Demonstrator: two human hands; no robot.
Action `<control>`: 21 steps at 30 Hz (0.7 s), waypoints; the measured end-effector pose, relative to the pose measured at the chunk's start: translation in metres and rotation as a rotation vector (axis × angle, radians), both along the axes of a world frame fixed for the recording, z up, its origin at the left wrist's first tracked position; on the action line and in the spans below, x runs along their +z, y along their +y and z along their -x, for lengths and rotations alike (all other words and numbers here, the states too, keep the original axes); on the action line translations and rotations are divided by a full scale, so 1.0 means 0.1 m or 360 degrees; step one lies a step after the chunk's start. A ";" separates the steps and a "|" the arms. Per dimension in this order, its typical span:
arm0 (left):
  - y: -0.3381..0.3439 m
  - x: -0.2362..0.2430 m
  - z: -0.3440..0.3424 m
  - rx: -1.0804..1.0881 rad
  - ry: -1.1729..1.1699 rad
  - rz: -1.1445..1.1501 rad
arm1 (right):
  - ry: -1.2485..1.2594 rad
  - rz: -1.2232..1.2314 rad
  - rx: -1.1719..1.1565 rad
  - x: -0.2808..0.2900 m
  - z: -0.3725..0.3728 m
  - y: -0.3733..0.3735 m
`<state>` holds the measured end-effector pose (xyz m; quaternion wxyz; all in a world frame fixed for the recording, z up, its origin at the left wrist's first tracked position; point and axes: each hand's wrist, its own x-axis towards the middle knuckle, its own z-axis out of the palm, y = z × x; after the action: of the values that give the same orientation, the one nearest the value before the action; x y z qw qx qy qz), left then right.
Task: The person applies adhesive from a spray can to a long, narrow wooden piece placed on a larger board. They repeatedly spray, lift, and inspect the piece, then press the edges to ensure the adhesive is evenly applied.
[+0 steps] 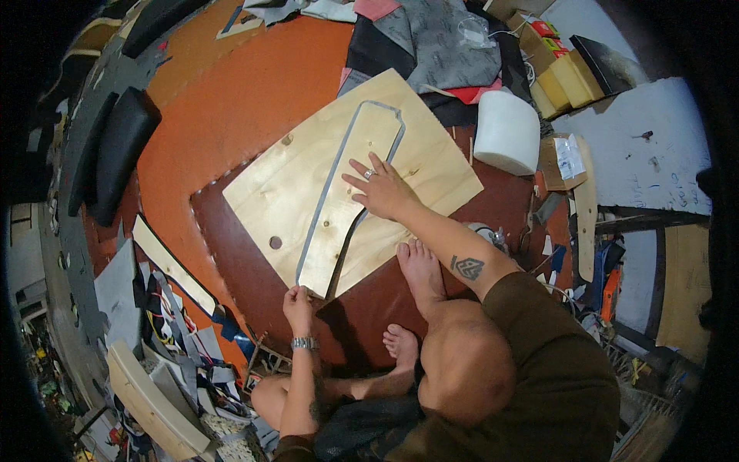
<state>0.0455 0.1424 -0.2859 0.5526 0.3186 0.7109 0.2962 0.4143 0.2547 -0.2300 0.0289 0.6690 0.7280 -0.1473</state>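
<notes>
A seated worker, feet bare, leans over a long wooden panel (335,212) lying on a larger pale plywood sheet (265,185) in the middle of a reddish-brown covering (223,246). The left hand (298,308) is closed in what looks like a pinch on the lower end of a grey strip (329,185); the right hand (382,191) holds nothing, its palm down and fingers spread across the panel's face. From where I stand, the edging looks well advanced: the strip lines the long left side, turns across the top and runs down the upper right until it nears the spread fingers. Below that hand the right edge shows dark, and I cannot tell whether it is lined or merely shadowed. That stretch and the lower end seem the likeliest parts left to finish or check.
</notes>
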 end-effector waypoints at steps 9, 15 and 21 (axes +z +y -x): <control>0.02 0.12 -0.02 -0.0021 0.0165 0.0049 | -0.0030 0.0079 0.0016 0.05 0.01 0.03; 0.04 0.05 0.03 -0.0112 0.0305 0.0031 | -0.0059 0.0104 -0.0010 0.05 0.04 0.03; 0.08 -0.01 0.04 -0.0099 0.0284 0.0078 | -0.0087 0.0137 0.0002 0.04 0.05 0.06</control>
<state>0.0419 0.1508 -0.2867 0.5037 0.3520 0.7541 0.2320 0.4094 0.2608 -0.2257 0.0778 0.6704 0.7203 -0.1602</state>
